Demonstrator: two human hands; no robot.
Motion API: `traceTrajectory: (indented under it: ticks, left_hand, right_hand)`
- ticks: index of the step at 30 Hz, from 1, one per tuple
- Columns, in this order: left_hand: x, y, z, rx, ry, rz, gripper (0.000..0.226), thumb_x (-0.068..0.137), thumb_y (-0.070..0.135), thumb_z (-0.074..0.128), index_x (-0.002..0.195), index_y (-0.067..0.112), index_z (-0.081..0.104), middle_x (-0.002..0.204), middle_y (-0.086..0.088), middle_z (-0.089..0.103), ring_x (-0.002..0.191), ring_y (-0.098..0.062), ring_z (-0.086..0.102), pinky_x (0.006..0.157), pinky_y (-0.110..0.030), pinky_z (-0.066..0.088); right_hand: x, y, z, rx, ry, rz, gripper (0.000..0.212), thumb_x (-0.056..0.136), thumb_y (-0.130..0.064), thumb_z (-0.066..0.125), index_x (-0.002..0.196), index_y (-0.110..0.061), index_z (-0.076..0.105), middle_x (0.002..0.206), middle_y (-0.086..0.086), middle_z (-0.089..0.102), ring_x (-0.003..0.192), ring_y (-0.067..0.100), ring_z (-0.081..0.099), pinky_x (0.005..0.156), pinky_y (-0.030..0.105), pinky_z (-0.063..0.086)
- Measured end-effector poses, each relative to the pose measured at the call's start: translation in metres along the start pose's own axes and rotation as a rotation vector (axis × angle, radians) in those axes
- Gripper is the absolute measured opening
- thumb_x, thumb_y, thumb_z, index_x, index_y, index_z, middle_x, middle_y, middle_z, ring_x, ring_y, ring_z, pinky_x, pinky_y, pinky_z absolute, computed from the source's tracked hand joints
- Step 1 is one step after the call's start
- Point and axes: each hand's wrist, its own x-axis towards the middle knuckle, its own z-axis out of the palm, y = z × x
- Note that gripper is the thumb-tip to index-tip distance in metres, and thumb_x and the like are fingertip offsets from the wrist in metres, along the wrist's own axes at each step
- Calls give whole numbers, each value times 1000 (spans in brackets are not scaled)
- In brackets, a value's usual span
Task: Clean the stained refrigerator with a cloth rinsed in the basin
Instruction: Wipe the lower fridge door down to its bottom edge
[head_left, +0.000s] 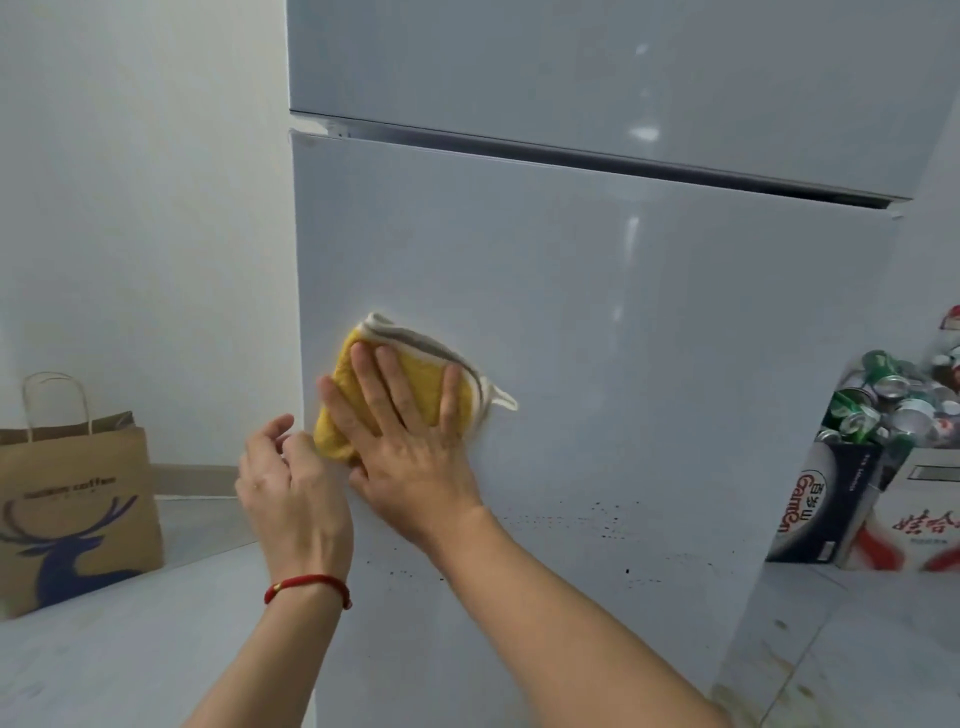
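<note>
Yellow cloth (410, 384) pressed to the refrigerator (649, 322) lower door, near its left edge.
The right hand (410, 447) lies flat on it, fingers spread; the left hand (291, 483) hovers loosely curled, holding nothing. Dark specks (571, 525) dot the door below.

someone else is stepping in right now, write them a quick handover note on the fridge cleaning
Right hand: flat, fingers straight, pressing the yellow cloth against the lower fridge door, near its left edge.
Left hand: fingers loosely curled at the door's left edge beside the cloth; whether it touches the cloth is unclear.
Done: the door around and above the cloth looks free of marks.
Left: dark specks run across the door below the cloth. No basin in view.
</note>
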Motion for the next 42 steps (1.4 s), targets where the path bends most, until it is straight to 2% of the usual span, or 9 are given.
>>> traceTrajectory:
  ticks: [3, 5, 14, 16, 22, 28, 33, 38, 42]
  left_hand:
    - [-8, -4, 2, 20, -25, 14, 52, 94, 37, 31, 136, 17, 54, 136, -5, 52, 127, -24, 46, 110, -42, 37]
    - [-15, -7, 4, 36, -48, 16, 58, 91, 41, 30, 140, 17, 51, 136, -5, 50, 124, -24, 47, 109, -43, 39]
    - [-5, -10, -24, -24, -98, -43, 38, 96, 34, 36, 126, 27, 60, 107, 14, 66, 107, -7, 58, 87, -30, 44]
    - [1, -14, -31, -31, -130, -102, 41, 90, 34, 35, 118, 27, 64, 113, 9, 70, 114, -14, 59, 97, -38, 47]
    - [11, -36, -58, 113, -28, -214, 22, 95, 24, 47, 102, 18, 67, 103, 0, 66, 100, -20, 61, 86, -40, 52]
    - [10, -44, -65, 301, 2, -20, 7, 95, 16, 51, 99, 17, 57, 99, -6, 61, 88, -20, 55, 73, -30, 44]
    - [4, -49, -66, 349, -23, 52, 11, 87, 9, 70, 91, 19, 72, 82, 5, 69, 73, -7, 64, 75, -26, 56]
    - [10, -52, -81, 231, -91, -27, 13, 75, 20, 90, 84, 24, 82, 73, 6, 77, 73, -9, 75, 76, -23, 58]
    - [15, -51, -90, 237, -58, -4, 9, 83, 20, 84, 91, 16, 82, 75, 1, 78, 71, -12, 76, 79, -31, 63]
  right_hand:
    - [-29, 40, 3, -65, -18, -272, 84, 89, -38, 56, 165, -32, 21, 174, 0, 8, 161, 19, 2, 124, 66, -4]
    - [-62, 81, 3, -88, -12, -160, 90, 84, -44, 58, 165, -35, 19, 175, -1, 3, 161, 19, 1, 123, 67, -2]
    - [-126, 75, 32, 441, 288, 1264, 80, 99, -36, 28, 158, -35, -25, 168, 28, -15, 157, 44, -13, 112, 82, 7]
    - [-94, 27, 30, 418, 256, 1217, 79, 100, -37, 28, 162, -25, -18, 167, 32, -11, 156, 49, -10, 112, 83, 6]
    - [-56, -107, 53, 165, 52, 299, 82, 98, -34, 53, 167, -25, 9, 173, 14, -5, 160, 36, -7, 114, 79, -8]
    - [-90, -56, 62, 97, 2, -146, 81, 97, -16, 50, 167, -27, 11, 175, -3, 1, 161, 19, 2, 126, 63, 0]
    - [-172, 28, 63, 124, -3, 445, 82, 98, -44, 50, 166, -28, 8, 173, 9, -10, 160, 32, -7, 114, 78, 5]
    - [-165, 40, 43, 504, 216, 1213, 73, 106, -37, 40, 167, -21, 4, 171, 23, -7, 158, 41, -6, 117, 77, 7]
    - [-100, -37, 39, 464, 178, 1016, 74, 104, -32, 43, 166, -24, 4, 171, 22, -8, 158, 43, -10, 116, 79, -4]
